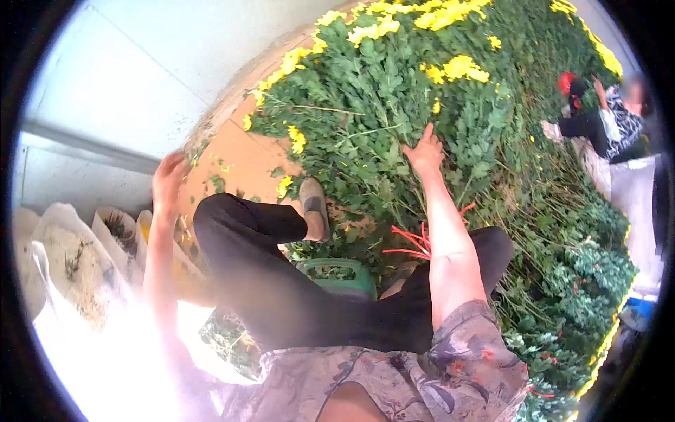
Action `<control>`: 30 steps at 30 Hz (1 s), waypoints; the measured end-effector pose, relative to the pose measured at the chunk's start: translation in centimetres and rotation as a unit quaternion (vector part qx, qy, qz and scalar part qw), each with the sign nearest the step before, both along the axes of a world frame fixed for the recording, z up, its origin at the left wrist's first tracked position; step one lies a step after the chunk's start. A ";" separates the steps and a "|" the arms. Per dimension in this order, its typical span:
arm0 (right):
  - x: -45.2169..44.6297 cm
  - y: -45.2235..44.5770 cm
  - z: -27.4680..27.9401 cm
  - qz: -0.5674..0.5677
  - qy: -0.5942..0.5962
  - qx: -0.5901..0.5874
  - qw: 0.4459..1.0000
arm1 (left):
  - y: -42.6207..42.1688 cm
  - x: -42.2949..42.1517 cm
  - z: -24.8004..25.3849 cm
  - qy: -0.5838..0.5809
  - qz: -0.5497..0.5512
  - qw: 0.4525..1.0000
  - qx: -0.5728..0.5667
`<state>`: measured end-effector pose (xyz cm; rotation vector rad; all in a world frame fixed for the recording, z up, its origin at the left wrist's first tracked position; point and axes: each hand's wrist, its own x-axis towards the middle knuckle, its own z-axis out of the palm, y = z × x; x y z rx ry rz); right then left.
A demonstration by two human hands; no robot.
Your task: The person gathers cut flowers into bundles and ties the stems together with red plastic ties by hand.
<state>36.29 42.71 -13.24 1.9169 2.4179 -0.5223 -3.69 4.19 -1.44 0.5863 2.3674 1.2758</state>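
Note:
My right hand (426, 152) reaches over a large heap of cut chrysanthemums (380, 105) with leafy green stems and yellow blooms. Its fingers are spread on or just above the leaves, and nothing shows in its grasp. Off to the left, by the pale wall, my left hand (169, 184) hovers with loosely bent fingers and no visible item in it. Red ties (411, 241) stick out beside my right forearm, near the knee. Loose yellow chrysanthemum heads (297, 139) lie at the heap's left edge.
A green plastic stool (344, 276) is between my legs. White sacks (77, 260) with plant scraps stand at the left, below the wall (140, 63). Another person (619, 126) sits at the far right beside the flowers. Leaf bits litter the brown floor (239, 158).

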 end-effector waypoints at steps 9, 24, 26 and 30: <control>3.2 1.3 0.0 0.039 0.040 0.094 0.994 | 25.7 8.3 -9.0 0.229 -0.432 0.826 -0.280; 19.0 -0.1 -6.0 -0.087 0.211 -0.035 0.973 | -3.3 -5.7 -2.7 0.241 -0.344 0.673 -0.609; 17.9 -1.6 -4.7 -0.020 0.237 -0.105 0.966 | -4.5 -5.4 -2.9 0.284 -0.369 0.741 -0.483; 13.8 -4.0 -5.6 -0.042 0.124 -0.061 0.989 | 3.6 7.5 4.0 0.071 -0.261 0.959 -0.087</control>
